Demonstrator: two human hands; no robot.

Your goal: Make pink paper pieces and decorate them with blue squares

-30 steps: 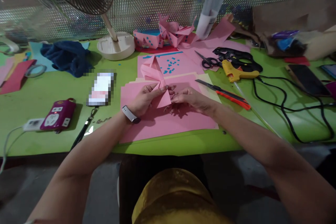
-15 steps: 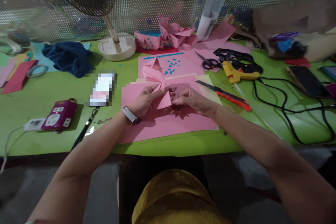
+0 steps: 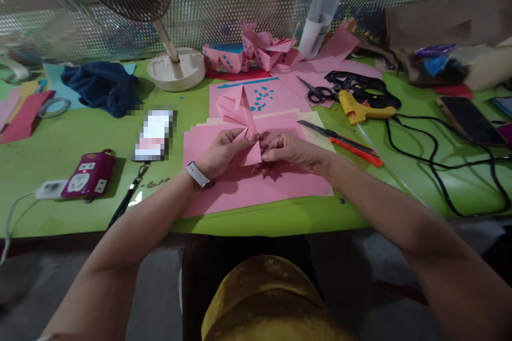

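A folded pink paper [image 3: 236, 105] with pointed flaps is held up over a stack of pink sheets [image 3: 224, 192]. My left hand [image 3: 226, 152] is closed on it, thumb on top near its middle. My right hand [image 3: 286, 150] pinches the paper's lower right edge between thumb and fingers, the other fingers curled underneath. Behind the folded paper lies another pink sheet [image 3: 284, 97] with small blue paper bits [image 3: 262, 98] and a blue strip on it.
Right of the stack lie a cutter knife [image 3: 352, 148], scissors [image 3: 318, 94] and a yellow glue gun [image 3: 366, 112] with its cord. Folded pink pieces [image 3: 264, 50] and a bottle [image 3: 324, 10] stand behind. Leftward are a phone [image 3: 155, 136], purple power adapter [image 3: 90, 173] and fan [image 3: 176, 72].
Both hands keep their grip on the folded paper, almost in the same place. The right fingertips have shifted very slightly along its lower right edge. The camera view has moved a little.
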